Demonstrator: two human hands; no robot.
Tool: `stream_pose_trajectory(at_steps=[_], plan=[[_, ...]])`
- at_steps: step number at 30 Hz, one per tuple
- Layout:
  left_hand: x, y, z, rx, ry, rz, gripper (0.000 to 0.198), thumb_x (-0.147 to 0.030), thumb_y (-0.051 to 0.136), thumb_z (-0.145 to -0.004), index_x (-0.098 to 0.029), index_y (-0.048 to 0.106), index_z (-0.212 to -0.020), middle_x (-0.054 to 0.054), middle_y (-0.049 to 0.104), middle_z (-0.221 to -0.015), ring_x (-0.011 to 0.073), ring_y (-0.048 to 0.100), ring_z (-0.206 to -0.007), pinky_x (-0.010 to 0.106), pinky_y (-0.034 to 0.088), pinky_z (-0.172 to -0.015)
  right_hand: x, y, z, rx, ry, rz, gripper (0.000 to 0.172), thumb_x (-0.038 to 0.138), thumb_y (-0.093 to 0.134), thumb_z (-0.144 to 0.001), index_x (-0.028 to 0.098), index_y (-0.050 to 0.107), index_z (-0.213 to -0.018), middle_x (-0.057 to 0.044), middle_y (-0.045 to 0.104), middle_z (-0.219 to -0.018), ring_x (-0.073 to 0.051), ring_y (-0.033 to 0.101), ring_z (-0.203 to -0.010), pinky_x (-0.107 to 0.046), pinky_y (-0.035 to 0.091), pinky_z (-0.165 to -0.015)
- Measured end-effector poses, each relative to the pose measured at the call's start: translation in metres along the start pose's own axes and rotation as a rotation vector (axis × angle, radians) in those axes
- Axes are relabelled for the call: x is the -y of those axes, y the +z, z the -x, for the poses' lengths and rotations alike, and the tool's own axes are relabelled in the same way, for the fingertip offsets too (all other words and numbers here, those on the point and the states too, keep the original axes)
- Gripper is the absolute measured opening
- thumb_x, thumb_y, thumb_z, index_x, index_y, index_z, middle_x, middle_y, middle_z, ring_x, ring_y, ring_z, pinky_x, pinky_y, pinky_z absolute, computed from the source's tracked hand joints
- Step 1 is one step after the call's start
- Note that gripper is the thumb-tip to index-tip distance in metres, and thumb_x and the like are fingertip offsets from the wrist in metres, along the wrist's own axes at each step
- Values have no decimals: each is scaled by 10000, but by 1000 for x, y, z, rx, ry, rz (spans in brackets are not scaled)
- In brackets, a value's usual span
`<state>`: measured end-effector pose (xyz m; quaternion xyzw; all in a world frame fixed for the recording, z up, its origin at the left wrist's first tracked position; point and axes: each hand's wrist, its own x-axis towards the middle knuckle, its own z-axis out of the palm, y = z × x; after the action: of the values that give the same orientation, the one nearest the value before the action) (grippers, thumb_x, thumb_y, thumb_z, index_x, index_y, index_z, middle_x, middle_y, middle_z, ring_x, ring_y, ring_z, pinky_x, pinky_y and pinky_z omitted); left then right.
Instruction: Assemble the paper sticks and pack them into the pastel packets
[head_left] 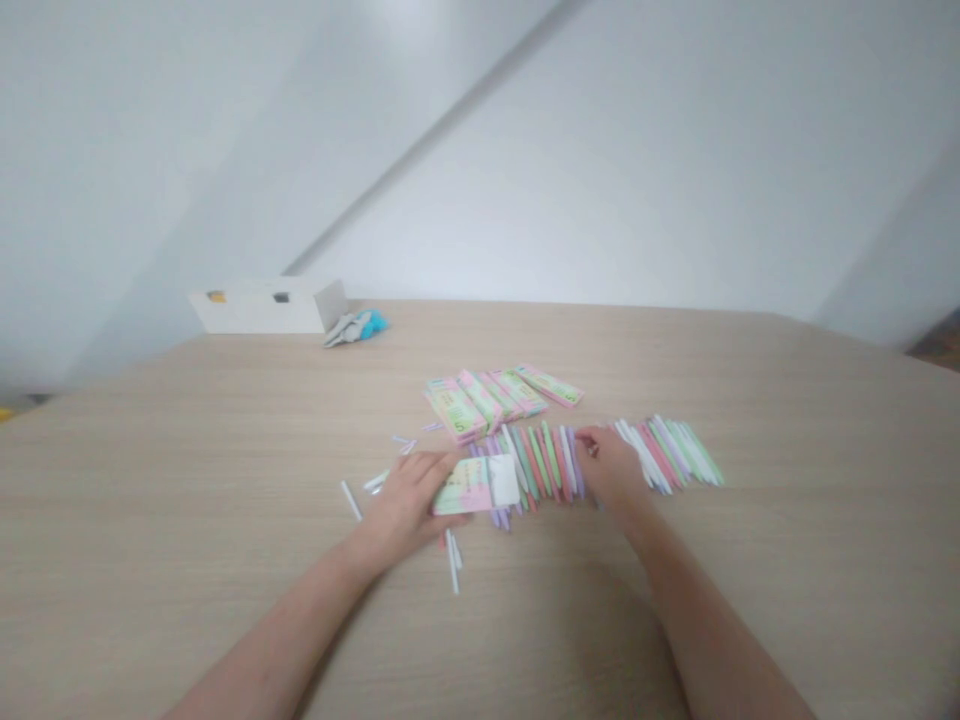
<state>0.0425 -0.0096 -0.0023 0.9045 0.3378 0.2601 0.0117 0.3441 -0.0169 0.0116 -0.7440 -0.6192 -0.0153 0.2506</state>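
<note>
My left hand [411,500] is closed on a small pastel box [466,487], thumb on the near side and fingers on the far side. The box lies low over the table, its white end flap [504,480] pointing right. Reaching into a long row of slim pastel sticks [546,462], my right hand [611,462] has its fingertips pinched together. What they grip, if anything, is hidden. The row goes on to the right of this hand as more white, pink and green sticks [667,455]. Their exact kind is too blurred to tell.
Several matching pastel boxes [487,400] lie beyond the row. Loose white sticks [453,562] and short lilac bits are scattered around my left hand. At the back left stand a white box [262,308] and a crumpled grey and blue item [358,327], near the wall.
</note>
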Motion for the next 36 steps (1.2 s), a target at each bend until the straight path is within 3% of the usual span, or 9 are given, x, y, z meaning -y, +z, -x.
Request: stream_pose_trajectory(at_steps=[5, 14, 24, 30, 33, 36], plan=[[1, 1, 1, 3, -11, -11, 617, -449, 610, -793, -191, 380, -1303, 114, 561, -1173, 261, 496, -1087, 417, 369, -935, -19, 9, -4, 106, 39, 136, 262, 141, 433, -816, 74, 666, -917, -201, 683, -941, -261, 634, -913, -328, 444, -776], [2, 3, 2, -66, -43, 0, 631, -469, 613, -784, -212, 374, -1309, 113, 551, -1191, 274, 490, -1114, 417, 376, -946, -23, 18, -6, 192, 57, 189, 285, 106, 428, -807, 59, 654, -975, -197, 696, -905, -250, 660, -864, -304, 459, -710], [1, 2, 4, -92, -52, 42, 636, -457, 607, -793, -217, 343, -1319, 117, 525, -1217, 277, 471, -1140, 418, 379, -960, -25, 18, -5, 192, 70, 181, 251, 136, 520, -726, 68, 653, -928, -201, 688, -910, -269, 648, -890, -307, 457, -718], [-1, 0, 2, -88, -56, 91, 634, -433, 599, -806, -223, 320, -1334, 122, 506, -1250, 270, 470, -1155, 416, 391, -967, -14, 8, -4, 113, 114, 153, 223, 204, 481, -757, 84, 620, -883, -187, 674, -879, -261, 636, -840, -322, 450, -699], [0, 1, 2, -106, -51, 99, 641, -424, 606, -801, -226, 316, -1338, 128, 500, -1262, 280, 469, -1166, 432, 392, -970, -2, -1, -2, 16, 101, 4, 193, 237, 484, -751, 127, 586, -873, -111, 652, -802, -226, 615, -771, -313, 446, -676], [1, 3, 3, -113, -48, 81, 643, -428, 606, -800, -226, 322, -1341, 129, 501, -1264, 282, 465, -1170, 437, 389, -974, 12, -6, 3, -82, 58, -410, 217, 237, 527, -711, 168, 526, -917, -27, 603, -722, -170, 582, -648, -287, 454, -605]])
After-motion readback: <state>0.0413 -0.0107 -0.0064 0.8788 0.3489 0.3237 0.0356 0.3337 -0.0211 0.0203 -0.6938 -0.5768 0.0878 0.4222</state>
